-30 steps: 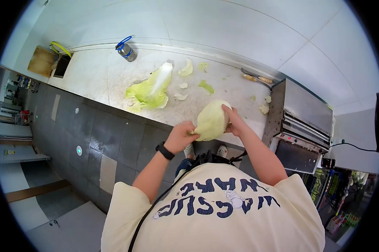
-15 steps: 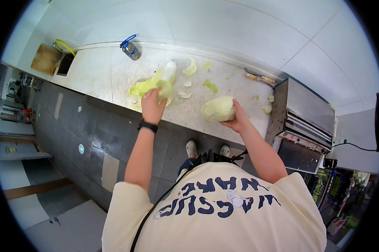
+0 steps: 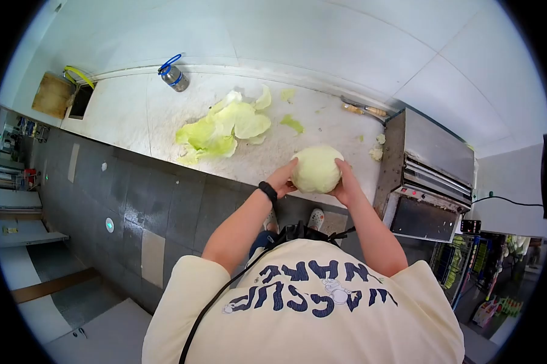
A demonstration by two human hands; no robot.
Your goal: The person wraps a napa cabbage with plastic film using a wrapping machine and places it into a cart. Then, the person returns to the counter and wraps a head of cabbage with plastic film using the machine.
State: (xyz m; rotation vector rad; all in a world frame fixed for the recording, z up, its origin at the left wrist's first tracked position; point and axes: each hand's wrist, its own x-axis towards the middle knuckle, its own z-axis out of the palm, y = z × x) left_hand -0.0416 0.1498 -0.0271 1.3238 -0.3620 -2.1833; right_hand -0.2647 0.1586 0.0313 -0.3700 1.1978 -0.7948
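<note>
A pale green cabbage is held between my two hands near the counter's front edge. My left hand grips its left side, and a dark band sits on that wrist. On the cabbage's right side, my right hand curls round it. Loose cabbage leaves lie in a pile on the counter to the left. Small leaf scraps are scattered behind the cabbage.
The white counter runs along the wall. A metal bottle with a blue loop stands at the back. Wooden-handled tools lie by the wall, left of a metal machine. A dark opening is at the far left.
My left hand has left the leaf pile and moved right onto the cabbage. The leaf it had now lies spread on the pile. The cabbage has turned in my right hand.
</note>
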